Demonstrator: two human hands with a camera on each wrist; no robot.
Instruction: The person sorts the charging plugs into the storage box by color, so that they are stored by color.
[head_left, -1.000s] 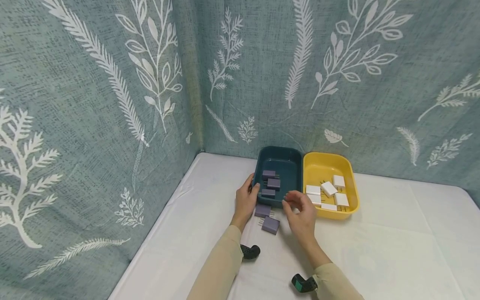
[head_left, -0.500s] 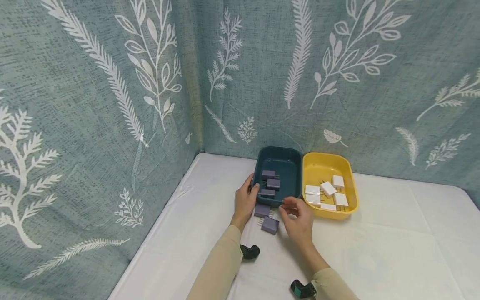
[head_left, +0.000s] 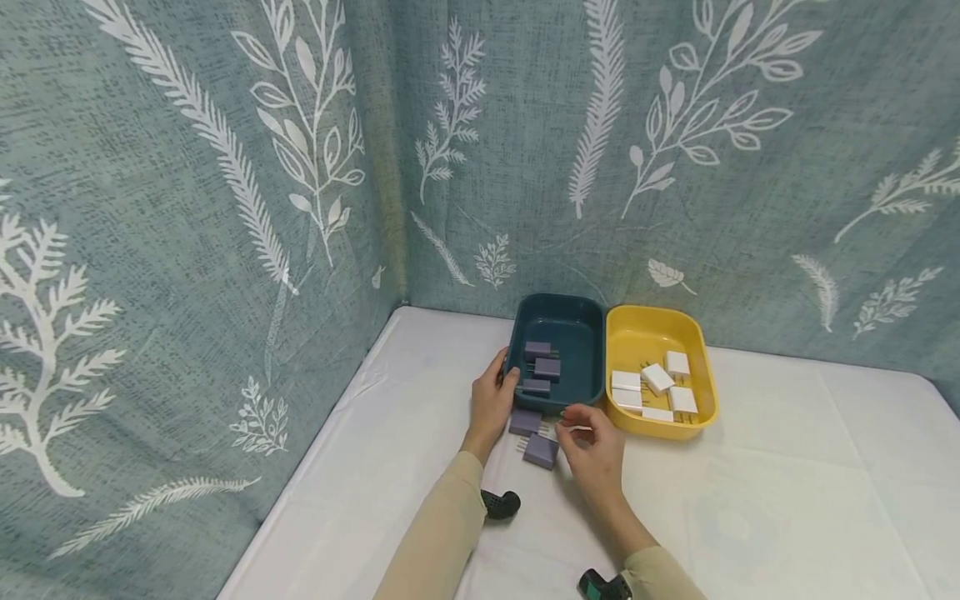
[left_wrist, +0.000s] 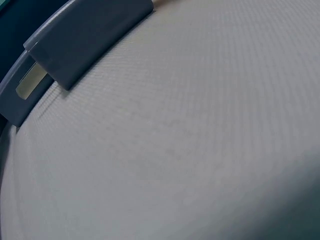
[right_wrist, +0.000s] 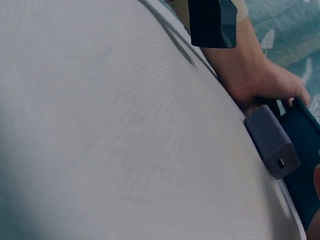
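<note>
My left hand (head_left: 491,406) grips the left wall of a dark teal tray (head_left: 577,310), thumb over the rim. Three purple plug chargers (head_left: 547,368) lie inside that tray. On the cloth before it are two more: one purple charger (head_left: 526,421) against the front wall, a nearer purple charger (head_left: 541,451) with prongs pointing left. My right hand (head_left: 598,454) hovers just right of these, thumb and forefinger bent and apart, nothing visible between them. Both loose chargers show in the left wrist view, the nearer charger (left_wrist: 90,37) in front. The right wrist view shows one charger (right_wrist: 272,142) beside the tray.
A yellow tray (head_left: 708,385) with several white plug chargers (head_left: 658,379) stands against the teal tray's right side. White cloth (head_left: 810,483) covers the table. Patterned curtains (head_left: 525,125) rise behind and at the left.
My right hand has moved down and left, from the teal tray's front right corner toward the two loose chargers. The left hand and the trays have stayed put.
</note>
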